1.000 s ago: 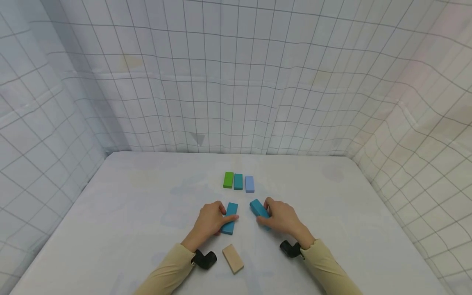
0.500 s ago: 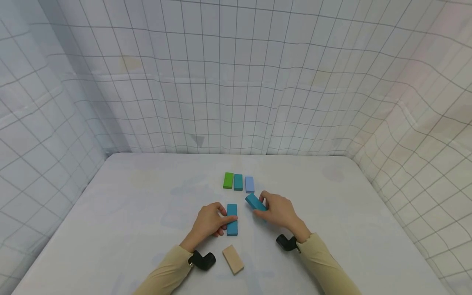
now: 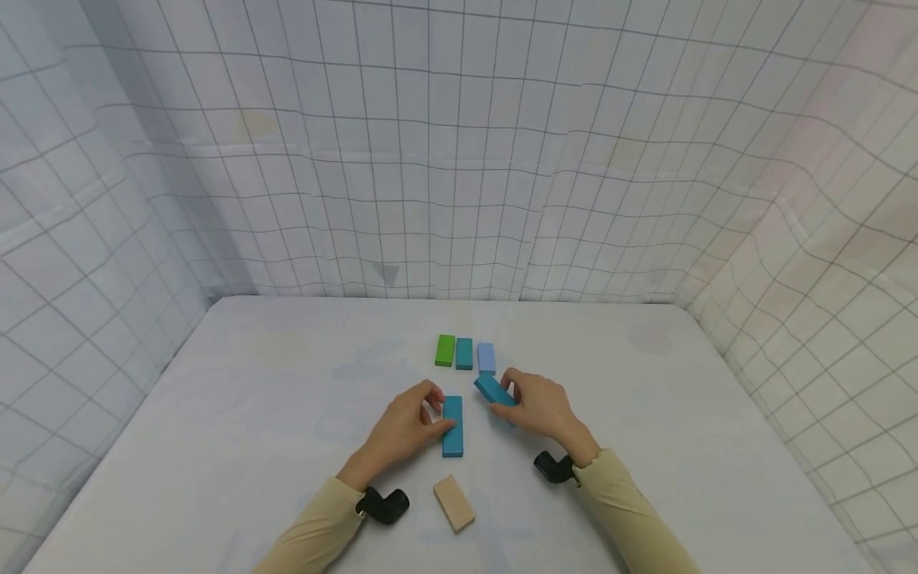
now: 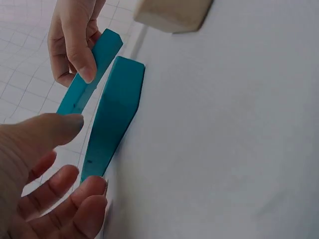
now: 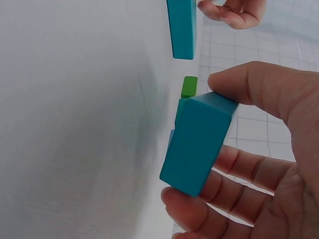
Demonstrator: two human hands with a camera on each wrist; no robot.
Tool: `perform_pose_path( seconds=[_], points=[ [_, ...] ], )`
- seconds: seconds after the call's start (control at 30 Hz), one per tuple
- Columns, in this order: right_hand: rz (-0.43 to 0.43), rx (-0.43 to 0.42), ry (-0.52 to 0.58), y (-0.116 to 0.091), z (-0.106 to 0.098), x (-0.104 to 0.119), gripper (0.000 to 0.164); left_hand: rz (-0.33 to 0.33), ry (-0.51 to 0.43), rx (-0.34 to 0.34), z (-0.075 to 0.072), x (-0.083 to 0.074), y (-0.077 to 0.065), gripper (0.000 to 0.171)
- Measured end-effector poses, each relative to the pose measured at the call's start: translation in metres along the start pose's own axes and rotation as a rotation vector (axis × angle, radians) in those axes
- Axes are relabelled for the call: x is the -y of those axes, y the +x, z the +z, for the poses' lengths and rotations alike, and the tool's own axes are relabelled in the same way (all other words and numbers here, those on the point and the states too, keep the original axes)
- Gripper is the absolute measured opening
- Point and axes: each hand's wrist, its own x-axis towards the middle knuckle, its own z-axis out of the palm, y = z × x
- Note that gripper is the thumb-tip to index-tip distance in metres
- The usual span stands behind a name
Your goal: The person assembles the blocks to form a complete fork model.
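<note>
A long blue block (image 3: pixel 453 440) lies lengthwise away from me on the white table. My left hand (image 3: pixel 403 426) is beside it, its thumb overlapping the block in the head view. From the left wrist, the thumb and fingers stand apart around the blue block (image 4: pixel 115 107), without a pinch on it. My right hand (image 3: pixel 539 405) grips a second blue block (image 3: pixel 492 388) between thumb and fingers. That block (image 5: pixel 197 144) is tilted, its end face toward the right wrist camera.
A green block (image 3: pixel 445 351), a teal block (image 3: pixel 464 354) and a light blue block (image 3: pixel 486 359) stand in a row farther back. Nearer me lies a beige wooden block (image 3: pixel 454 504). White gridded curtains (image 3: pixel 459 199) enclose the table's back and sides.
My right hand has carried its blue block forward and slightly left, toward the light blue block. The left hand has straightened the other blue block and loosened its fingers from it.
</note>
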Motion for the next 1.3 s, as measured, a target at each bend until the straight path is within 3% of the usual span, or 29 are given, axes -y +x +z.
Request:
perform_pose_path(
  seconds=[0.27,0.47,0.73,1.3],
  points=[
    [-0.015,-0.001,-0.001,0.0,0.001,0.0,0.027,0.117,-0.011,0.179,-0.007,0.01,-0.005,0.033],
    [-0.006,-0.007,-0.002,0.001,0.001,0.001,0.029,0.165,-0.029,0.24,-0.01,0.016,-0.009,0.042],
    [-0.03,-0.026,0.006,0.005,0.0,0.003,0.031,0.241,-0.057,0.217,-0.007,0.025,-0.011,0.045],
    [-0.057,-0.048,0.04,0.021,0.008,0.009,0.032,0.249,-0.024,0.205,0.0,0.017,-0.011,0.048]
  ],
)
